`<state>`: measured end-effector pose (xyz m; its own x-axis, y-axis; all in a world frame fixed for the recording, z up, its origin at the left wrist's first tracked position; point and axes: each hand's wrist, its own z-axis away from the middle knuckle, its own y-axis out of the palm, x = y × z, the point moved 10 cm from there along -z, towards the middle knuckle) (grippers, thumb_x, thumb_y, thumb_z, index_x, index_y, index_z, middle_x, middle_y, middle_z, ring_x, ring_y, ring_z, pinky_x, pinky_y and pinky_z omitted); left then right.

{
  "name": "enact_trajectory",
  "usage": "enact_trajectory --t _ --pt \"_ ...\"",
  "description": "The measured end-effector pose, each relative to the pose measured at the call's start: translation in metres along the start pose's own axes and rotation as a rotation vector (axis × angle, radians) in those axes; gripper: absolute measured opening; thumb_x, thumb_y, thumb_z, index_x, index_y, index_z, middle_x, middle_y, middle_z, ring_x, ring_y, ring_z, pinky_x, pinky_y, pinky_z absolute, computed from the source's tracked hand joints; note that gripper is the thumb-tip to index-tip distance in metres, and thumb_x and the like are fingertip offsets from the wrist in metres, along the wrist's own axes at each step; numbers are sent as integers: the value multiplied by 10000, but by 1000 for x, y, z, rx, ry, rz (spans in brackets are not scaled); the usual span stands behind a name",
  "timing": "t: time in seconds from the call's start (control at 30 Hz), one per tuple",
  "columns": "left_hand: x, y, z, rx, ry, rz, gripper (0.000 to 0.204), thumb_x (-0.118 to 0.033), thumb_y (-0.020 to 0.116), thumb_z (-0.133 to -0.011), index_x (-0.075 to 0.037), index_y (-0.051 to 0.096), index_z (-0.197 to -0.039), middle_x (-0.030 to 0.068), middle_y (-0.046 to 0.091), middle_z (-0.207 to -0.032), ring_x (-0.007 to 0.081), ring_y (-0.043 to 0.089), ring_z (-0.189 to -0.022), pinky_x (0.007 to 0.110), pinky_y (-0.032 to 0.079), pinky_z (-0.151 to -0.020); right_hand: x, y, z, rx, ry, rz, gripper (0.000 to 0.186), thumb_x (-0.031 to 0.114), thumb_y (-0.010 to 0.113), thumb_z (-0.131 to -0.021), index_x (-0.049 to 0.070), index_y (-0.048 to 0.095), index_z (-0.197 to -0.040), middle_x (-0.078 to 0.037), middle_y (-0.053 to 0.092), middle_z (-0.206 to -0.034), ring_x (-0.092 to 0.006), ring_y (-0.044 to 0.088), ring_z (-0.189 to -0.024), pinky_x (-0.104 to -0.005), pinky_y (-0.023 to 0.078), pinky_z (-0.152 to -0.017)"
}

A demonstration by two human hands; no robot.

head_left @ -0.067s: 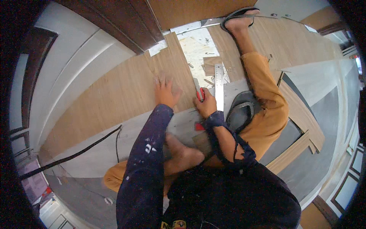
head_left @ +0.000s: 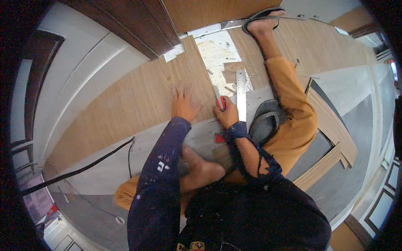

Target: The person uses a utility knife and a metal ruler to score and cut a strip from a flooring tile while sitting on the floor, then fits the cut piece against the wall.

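My left hand [head_left: 184, 104] is on the wood-look flooring [head_left: 125, 100] with its fingers spread, slightly blurred. In my right hand [head_left: 228, 113] is a red and silver utility knife [head_left: 219, 97], at the edge of the plank beside the white bare strip [head_left: 213, 54]. A steel ruler [head_left: 240, 92] lies just right of that hand, partly over a small wood-look offcut [head_left: 230, 73], among scraps. A small red object [head_left: 218, 138] lies below my right wrist.
My bent left leg and outstretched right leg frame the work. A loose sandal [head_left: 264, 125] lies by my right leg. Cut planks [head_left: 335, 125] are at the right, a black cable [head_left: 83, 166] at the left. A wooden door [head_left: 209, 12] and frame border the far edge.
My left hand has shifted very slightly to the right and downward. The knife in my right hand has barely moved.
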<state>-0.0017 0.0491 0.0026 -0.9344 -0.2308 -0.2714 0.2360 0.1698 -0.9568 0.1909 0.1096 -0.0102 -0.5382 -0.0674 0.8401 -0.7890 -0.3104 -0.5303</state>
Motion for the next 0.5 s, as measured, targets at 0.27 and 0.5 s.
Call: enact_trajectory --t 0.27,0.5 --pt "-15 -27 73 186 113 170 774 -374 806 -729 -185 517 -1422 213 290 -1558 496 255 -1416 569 308 -1118 -25 14 -6 194 286 -398 305 140 713 -785 -27 651 -1032 -88 679 -786 -157 637 -643 -329 512 -598" --pt "-9 -19 80 15 71 258 513 -180 730 -806 -174 621 -1308 133 374 -1538 460 395 -1353 499 373 -1103 -53 24 -23 161 168 -382 343 187 734 -776 -33 678 -1033 -87 692 -782 -156 635 -672 -339 520 -640"
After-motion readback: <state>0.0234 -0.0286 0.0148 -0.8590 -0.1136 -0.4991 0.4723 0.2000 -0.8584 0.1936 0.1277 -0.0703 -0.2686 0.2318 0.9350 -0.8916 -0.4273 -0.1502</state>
